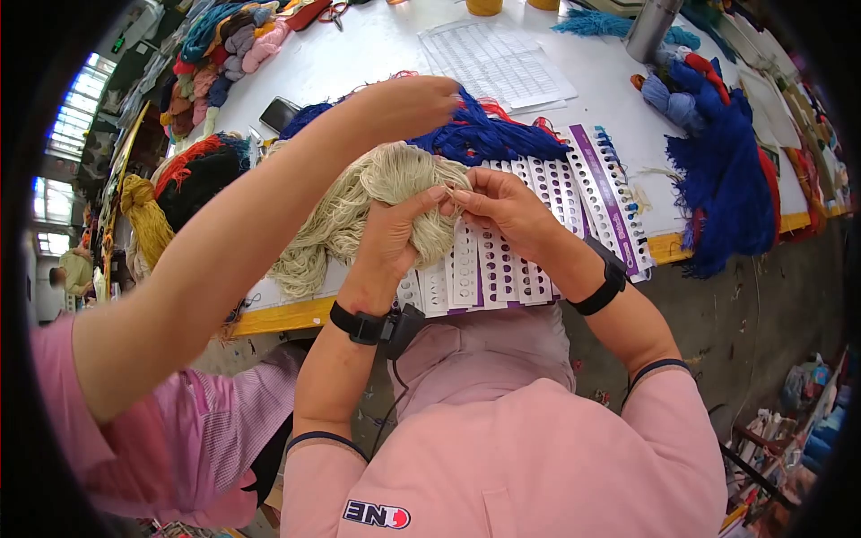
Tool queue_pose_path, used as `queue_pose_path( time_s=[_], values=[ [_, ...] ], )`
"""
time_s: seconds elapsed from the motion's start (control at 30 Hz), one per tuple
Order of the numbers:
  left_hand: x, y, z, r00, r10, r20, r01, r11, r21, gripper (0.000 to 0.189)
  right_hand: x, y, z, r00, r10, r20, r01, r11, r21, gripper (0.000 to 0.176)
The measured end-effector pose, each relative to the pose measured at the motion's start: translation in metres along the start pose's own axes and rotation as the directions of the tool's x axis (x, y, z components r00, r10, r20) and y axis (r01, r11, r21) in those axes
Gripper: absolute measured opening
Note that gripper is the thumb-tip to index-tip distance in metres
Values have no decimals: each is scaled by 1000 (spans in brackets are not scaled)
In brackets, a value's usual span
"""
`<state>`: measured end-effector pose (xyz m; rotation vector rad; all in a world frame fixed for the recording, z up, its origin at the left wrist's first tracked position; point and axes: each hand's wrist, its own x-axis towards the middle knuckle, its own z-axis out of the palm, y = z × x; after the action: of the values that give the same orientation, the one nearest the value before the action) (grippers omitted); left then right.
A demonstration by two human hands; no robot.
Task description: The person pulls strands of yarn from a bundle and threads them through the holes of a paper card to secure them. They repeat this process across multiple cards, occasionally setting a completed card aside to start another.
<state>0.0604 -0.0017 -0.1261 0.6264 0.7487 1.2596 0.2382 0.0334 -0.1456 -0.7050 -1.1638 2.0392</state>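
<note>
A large bundle of cream yarn (336, 211) lies at the front of the white table. My left hand (396, 226) grips its right part, with thumb and index finger at the yarn's edge. Close beside it, my right hand (504, 204) pinches a bit of the same yarn between thumb and fingertips; the two hands almost touch. Beneath and right of my hands are punched cards (511, 269) with rows of holes and purple strips. Blue yarn (489, 136) with some red strands lies just behind them.
A co-worker's arm (260, 197) reaches across from the left over the yarn, its hand near the blue yarn. Printed sheets (498, 67) lie farther back. More blue yarn (731, 179) hangs over the right edge, near a metal post (653, 31). Coloured skeins (220, 54) and a phone (279, 114) are at left.
</note>
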Motion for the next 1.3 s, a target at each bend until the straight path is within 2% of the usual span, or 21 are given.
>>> queue_pose_path(
  time_s=[0.23, 0.33, 0.43, 0.53, 0.73, 0.83, 0.87, 0.93, 1.0, 1.07, 1.17, 1.3],
  values=[
    [-1, 5, 1, 1000, -27, 13, 27, 1000, 2, 28, -1, -2, 1, 1000, 9, -23, -8, 999, 50, 13],
    [-2, 5, -2, 995, -86, -57, 85, 996, -19, 30, 0, 1, -2, 999, 38, -23, -37, 997, 64, 14],
    [-1, 6, -1, 994, -102, 28, 104, 991, -81, 33, 1, 3, -4, 999, 49, -12, -48, 997, 62, 14],
    [-3, 5, 1, 992, -71, -103, 71, 998, -4, 35, 1, -1, -1, 998, 57, -30, -56, 998, 10, 14],
    [-1, -1, -5, 997, -52, -52, 53, 998, 16, 34, 2, -4, 3, 996, 45, -80, -48, 998, -36, 16],
    [-20, 4, -2, 1000, 3, -20, 2, 966, 257, 26, 0, -2, 6, 994, 26, -107, -20, 998, 59, 14],
    [-13, 6, -3, 997, -63, -37, 68, 984, 166, 26, 3, -6, 3, 993, -3, -117, 14, 996, 93, 13],
    [-4, 6, -11, 981, -177, -76, 176, 984, -16, 24, 2, -1, -4, 999, 31, -25, -27, 989, 148, 10],
    [-3, 7, -13, 984, -175, -44, 165, 970, -177, 26, 0, -10, 0, 999, 39, -32, -41, 998, -56, 11],
    [-1, 7, -22, 985, -166, -35, 151, 949, -275, 30, 2, -11, 0, 996, -84, -23, 66, 901, -428, 15],
    [-2, 6, -28, 993, -108, 47, 118, 920, -373, 34, -2, -27, -2, 998, 31, 57, 8, 812, -584, 19],
    [-3, 5, -30, 993, -70, 98, 107, 885, -452, 38, -1, -17, -5, 997, 18, 77, 23, 863, -504, 21]
  ],
)
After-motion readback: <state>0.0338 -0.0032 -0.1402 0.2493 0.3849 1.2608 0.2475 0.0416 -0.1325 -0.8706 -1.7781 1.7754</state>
